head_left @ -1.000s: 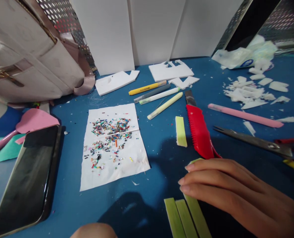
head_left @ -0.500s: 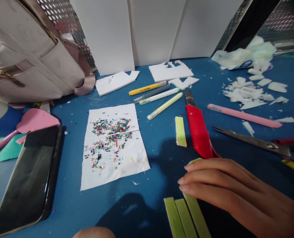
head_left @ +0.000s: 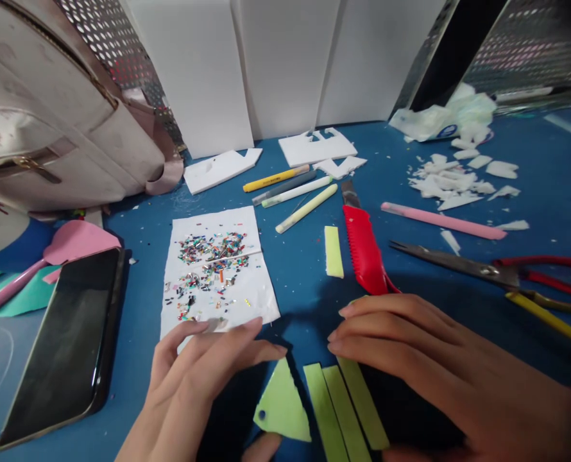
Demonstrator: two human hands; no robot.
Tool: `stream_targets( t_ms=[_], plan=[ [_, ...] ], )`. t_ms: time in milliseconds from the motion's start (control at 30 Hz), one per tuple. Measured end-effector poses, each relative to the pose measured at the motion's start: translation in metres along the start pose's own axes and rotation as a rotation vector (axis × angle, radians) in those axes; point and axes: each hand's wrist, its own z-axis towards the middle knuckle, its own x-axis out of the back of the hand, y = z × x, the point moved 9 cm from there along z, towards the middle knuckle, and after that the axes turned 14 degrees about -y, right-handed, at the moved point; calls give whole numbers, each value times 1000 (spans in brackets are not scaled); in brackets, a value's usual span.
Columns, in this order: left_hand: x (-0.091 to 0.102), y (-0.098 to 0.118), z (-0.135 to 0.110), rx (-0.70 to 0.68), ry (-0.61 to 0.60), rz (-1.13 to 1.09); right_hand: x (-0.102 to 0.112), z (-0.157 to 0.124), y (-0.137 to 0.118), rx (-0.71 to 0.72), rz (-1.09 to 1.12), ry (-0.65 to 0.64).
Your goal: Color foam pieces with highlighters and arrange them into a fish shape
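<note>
My left hand has its fingertips by the upper point of a light green triangular piece and its thumb at the lower edge. The piece has a small dark hole near its left corner. Beside it, several long green strips lie side by side. My right hand stretches its fingers across the rightmost strip, tips resting on it; the thumb is mostly hidden. A shorter pale green strip sits apart, left of a red-handled cutter.
Paper with loose beads lies left, near a phone. Pens, white offcuts and a pink pen lie farther back. Scissors and a yellow-handled tool are right. A bag stands at back left.
My left hand has come up from the bottom edge, and the green triangular piece now shows with it. My right hand stays over the strip. The view has shifted slightly right.
</note>
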Motion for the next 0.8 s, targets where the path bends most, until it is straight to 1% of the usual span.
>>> stream_targets(
  t_ms=[67, 167, 367, 467, 600, 700, 800],
  plan=[
    [4, 3, 2, -1, -37, -1, 3, -1, -1, -9, 32, 27],
    [8, 6, 1, -17, -45, 3, 6, -2, -3, -21, 60, 37],
    [2, 13, 0, -39, -105, -41, 12, -1, -9, 22, 57, 17],
    [1, 14, -3, -61, -97, -54, 13, -1, -8, 33, 73, 23],
    [3, 15, -4, -105, -82, -17, 13, -3, -5, 15, 88, 44],
    [3, 15, -4, -127, -99, -10, 10, -3, -5, 18, 105, 26],
    [5, 18, -4, -134, -80, 4, 7, -4, -7, 36, 132, 3]
  ],
)
